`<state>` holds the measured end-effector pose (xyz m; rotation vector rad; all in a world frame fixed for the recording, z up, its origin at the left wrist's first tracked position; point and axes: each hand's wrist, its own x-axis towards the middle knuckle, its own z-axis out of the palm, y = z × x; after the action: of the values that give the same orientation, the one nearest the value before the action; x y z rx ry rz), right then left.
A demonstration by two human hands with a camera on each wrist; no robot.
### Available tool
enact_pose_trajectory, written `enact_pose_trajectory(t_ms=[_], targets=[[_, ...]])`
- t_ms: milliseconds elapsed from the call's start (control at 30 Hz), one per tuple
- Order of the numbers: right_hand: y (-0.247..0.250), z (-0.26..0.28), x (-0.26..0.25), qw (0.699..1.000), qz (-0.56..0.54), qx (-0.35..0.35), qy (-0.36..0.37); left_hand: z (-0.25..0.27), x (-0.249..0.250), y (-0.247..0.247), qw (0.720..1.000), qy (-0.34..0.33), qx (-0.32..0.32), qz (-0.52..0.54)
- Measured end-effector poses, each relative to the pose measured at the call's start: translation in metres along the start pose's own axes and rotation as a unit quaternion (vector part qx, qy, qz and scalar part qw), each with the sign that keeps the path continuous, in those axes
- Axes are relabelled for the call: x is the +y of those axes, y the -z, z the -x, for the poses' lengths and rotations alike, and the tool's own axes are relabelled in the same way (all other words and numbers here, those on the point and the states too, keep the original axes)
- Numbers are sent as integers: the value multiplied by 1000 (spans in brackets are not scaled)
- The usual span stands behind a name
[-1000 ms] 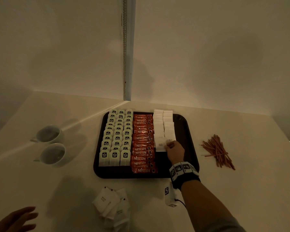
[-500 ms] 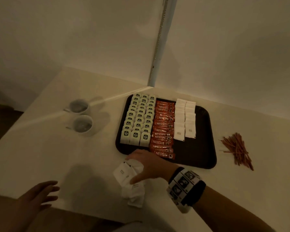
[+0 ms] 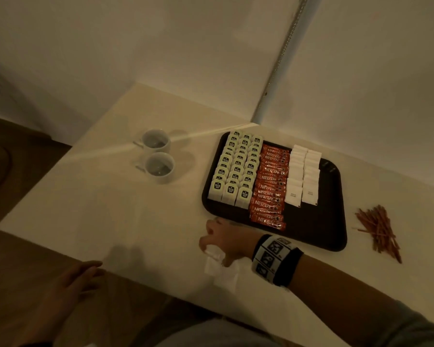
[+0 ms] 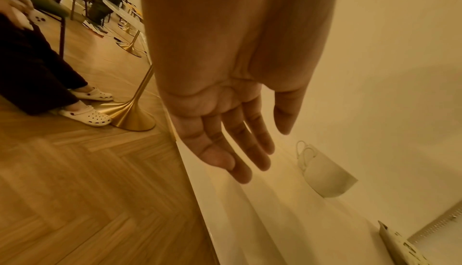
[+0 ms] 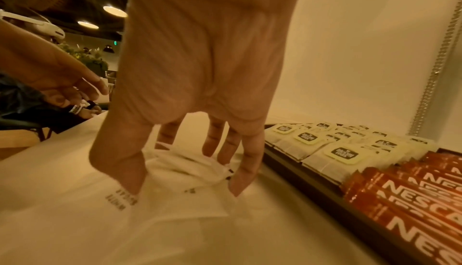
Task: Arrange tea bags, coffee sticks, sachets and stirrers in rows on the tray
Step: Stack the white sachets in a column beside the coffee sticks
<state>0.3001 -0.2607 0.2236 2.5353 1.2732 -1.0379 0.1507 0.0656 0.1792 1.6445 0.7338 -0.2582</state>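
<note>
A dark tray (image 3: pixel 316 221) holds three rows of tea bags (image 3: pixel 236 171), a column of red Nescafe sticks (image 3: pixel 271 189) and two rows of white sachets (image 3: pixel 302 174). Brown stirrers (image 3: pixel 378 231) lie in a heap on the table right of the tray. Loose white sachets (image 3: pixel 221 271) are piled by the table's front edge. My right hand (image 3: pixel 221 242) is down on that pile. In the right wrist view its thumb and fingers (image 5: pixel 240 170) pinch the bunched top sachets (image 5: pixel 185 168). My left hand (image 4: pixel 250 150) hovers open and empty over the table's front left edge.
Two white cups (image 3: pixel 158 156) stand on the table left of the tray, and one cup (image 4: pixel 327 176) shows in the left wrist view. A wall with a metal strip (image 3: pixel 278 66) rises right behind the tray. Another person's feet (image 4: pixel 85 115) are on the floor at left.
My right hand left the sachet row on the tray, came back to the loose pile in front and closed its fingers on it. The left hand stayed by the front edge.
</note>
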Motion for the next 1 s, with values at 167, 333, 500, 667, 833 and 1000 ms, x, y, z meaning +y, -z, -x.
enact_pose_trajectory(t_ms=[167,333,500,667,833,1000], targets=[[-7,-1,-5,999,-1,54,-2,-3,2,1,1000,-12,-6,7],[-17,-4,-5,993,25,113,1,-7,8,2,1000,-20,-19,-10],[-21,-7,-3,993,7,120,2,-9,22,0,999,-36,-25,-13],[-25,-11,-3,989,-12,146,-13,-16,27,0,999,-26,-29,-13],[-25,-9,3,984,-75,159,-23,-17,46,-10,998,-39,-43,-11],[-8,4,6,956,-216,194,-50,-16,86,-35,994,-76,-64,-35]])
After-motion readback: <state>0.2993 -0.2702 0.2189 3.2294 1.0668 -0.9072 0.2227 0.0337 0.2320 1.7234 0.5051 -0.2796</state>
